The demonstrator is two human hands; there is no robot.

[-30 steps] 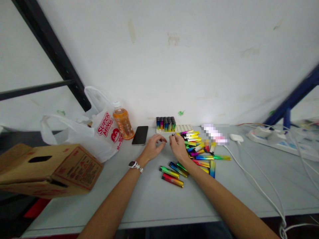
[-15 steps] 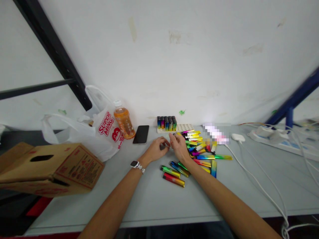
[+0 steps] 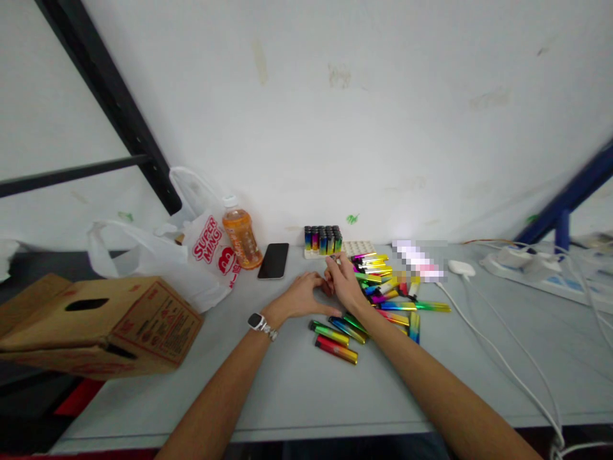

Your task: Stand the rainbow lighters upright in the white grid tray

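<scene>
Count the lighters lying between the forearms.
4: the red lighter in front, the green-yellow lighter just behind it, then the blue lighter, and a green lighter partly hidden by the right forearm, which may hide more.

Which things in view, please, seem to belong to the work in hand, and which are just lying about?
Likely in the work:
loose lighters around the right hand and forearm
upright lighters
pale tray under them

Apparently just lying about:
dark-screened phone
drink bottle
plastic bag
cardboard box
power strip
</scene>
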